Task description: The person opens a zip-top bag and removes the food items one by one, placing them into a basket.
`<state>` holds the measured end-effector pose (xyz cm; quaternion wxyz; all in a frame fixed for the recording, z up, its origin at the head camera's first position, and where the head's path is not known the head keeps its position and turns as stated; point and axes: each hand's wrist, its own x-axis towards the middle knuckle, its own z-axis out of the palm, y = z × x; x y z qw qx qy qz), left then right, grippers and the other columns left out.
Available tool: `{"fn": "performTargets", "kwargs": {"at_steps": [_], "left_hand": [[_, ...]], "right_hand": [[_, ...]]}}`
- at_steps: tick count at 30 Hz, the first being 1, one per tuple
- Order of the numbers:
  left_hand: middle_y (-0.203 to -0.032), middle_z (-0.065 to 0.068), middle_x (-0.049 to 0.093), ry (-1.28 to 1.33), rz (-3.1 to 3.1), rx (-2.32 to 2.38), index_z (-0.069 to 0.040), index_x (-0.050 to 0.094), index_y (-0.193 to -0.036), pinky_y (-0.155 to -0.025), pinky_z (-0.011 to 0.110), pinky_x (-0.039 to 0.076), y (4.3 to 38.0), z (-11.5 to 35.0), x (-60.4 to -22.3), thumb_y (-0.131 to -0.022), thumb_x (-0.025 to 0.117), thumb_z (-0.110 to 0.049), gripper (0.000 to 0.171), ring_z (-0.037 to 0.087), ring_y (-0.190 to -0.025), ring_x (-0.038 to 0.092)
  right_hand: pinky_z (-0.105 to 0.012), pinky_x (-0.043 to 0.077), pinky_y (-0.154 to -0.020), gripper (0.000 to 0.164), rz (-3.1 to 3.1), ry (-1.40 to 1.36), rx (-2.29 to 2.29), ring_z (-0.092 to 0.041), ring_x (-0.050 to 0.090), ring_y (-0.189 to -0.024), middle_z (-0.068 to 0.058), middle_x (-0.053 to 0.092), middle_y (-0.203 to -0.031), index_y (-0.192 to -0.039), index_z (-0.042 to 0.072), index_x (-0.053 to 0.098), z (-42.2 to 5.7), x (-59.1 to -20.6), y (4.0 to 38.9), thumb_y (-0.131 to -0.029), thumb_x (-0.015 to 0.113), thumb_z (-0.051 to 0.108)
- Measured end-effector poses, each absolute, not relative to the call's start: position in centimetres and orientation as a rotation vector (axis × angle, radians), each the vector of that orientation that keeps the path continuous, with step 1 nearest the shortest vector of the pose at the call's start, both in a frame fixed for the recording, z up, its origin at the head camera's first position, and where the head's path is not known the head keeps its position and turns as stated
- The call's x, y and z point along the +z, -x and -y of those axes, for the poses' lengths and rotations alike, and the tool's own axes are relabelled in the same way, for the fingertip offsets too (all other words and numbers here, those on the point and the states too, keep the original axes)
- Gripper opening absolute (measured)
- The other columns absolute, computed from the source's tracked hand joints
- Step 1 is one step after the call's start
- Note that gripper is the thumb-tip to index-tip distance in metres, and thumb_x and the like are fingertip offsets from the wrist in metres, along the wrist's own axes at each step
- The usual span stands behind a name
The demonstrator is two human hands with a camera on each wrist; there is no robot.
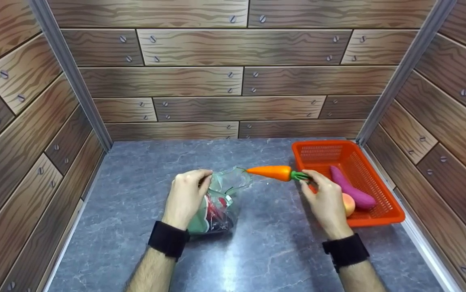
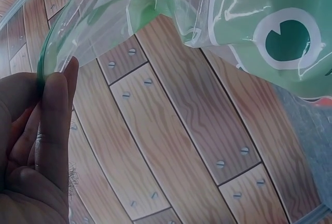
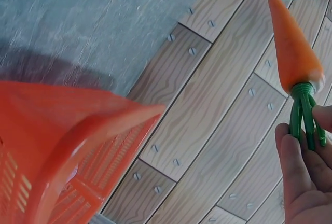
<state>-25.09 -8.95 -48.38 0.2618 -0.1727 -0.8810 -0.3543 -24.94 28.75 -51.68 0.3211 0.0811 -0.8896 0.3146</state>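
My left hand (image 1: 186, 198) pinches the rim of a clear and green zip plastic bag (image 2: 207, 6), its mouth spread toward the right. Dark and red contents show through the bag's front in the head view, too blurred to name. An orange toy carrot (image 1: 271, 172) lies level in the air, its green stalks (image 3: 305, 112) pinched between the thumb and fingers of my right hand (image 1: 325, 198). The carrot's tip points left and reaches the bag's rim; whether it touches cannot be told.
An orange-red plastic basket (image 1: 395, 211) stands on the right of the grey marbled table (image 1: 135, 251). In it lie a purple eggplant-like vegetable (image 1: 350, 188) and a yellow-pink round fruit (image 1: 348, 204), partly behind my right hand. Wood-patterned walls (image 1: 233, 81) enclose the back and sides.
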Motion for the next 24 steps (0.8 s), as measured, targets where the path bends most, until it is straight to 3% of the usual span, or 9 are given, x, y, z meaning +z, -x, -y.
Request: {"fn": "performTargets", "kwargs": {"at_steps": [4,5,8,13,24], "left_hand": [[-0.116,0.016,0.091,0.474,2.381,-0.966,-0.003,0.09,-0.12,-0.093,0.044,0.076,25.2,8.8,-48.4,-0.107,0.083,-0.003,0.015,0.033,-0.106,0.091],[-0.115,0.016,0.091,0.475,2.379,-0.968,-0.002,0.09,-0.12,-0.093,0.043,0.076,25.3,8.8,-48.4,-0.107,0.083,-0.003,0.015,0.032,-0.105,0.091],[-0.113,0.016,0.091,0.48,2.375,-0.975,-0.002,0.09,-0.119,-0.09,0.041,0.076,25.3,8.7,-48.4,-0.108,0.083,-0.004,0.014,0.031,-0.103,0.091],[-0.113,0.015,0.092,0.476,2.37,-0.962,-0.003,0.09,-0.119,-0.091,0.041,0.076,25.2,8.6,-48.5,-0.108,0.082,-0.005,0.014,0.03,-0.104,0.091],[-0.115,0.015,0.092,0.469,2.373,-0.953,-0.004,0.09,-0.12,-0.092,0.04,0.076,25.2,8.7,-48.9,-0.106,0.084,-0.003,0.015,0.03,-0.105,0.091]], "right_hand": [[-0.012,0.063,-0.089,0.032,2.345,-0.158,0.826,-0.035,0.089,-0.106,-0.017,0.09,-0.124,-0.132,0.004,0.086,-29.6,-51.5,24.7,-0.101,0.091,0.001],[-0.006,0.059,-0.082,0.032,2.344,-0.144,0.824,-0.035,0.09,-0.105,-0.017,0.09,-0.124,-0.132,0.006,0.086,-29.8,-51.5,24.6,-0.101,0.091,0.002],[0.006,0.044,-0.081,0.031,2.321,-0.122,0.842,-0.039,0.089,-0.104,-0.019,0.09,-0.124,-0.132,0.006,0.086,-30.4,-51.3,24.5,-0.102,0.09,0.001],[0.012,0.036,-0.093,0.03,2.262,-0.099,0.862,-0.046,0.089,-0.107,-0.027,0.088,-0.124,-0.13,-0.001,0.085,-31.8,-51.1,24.6,-0.1,0.089,-0.004],[0.014,0.034,-0.084,0.03,2.237,0.041,0.803,-0.052,0.088,-0.101,-0.031,0.086,-0.124,-0.132,-0.003,0.085,-35.1,-51.7,24.4,-0.102,0.089,0.0]]}}
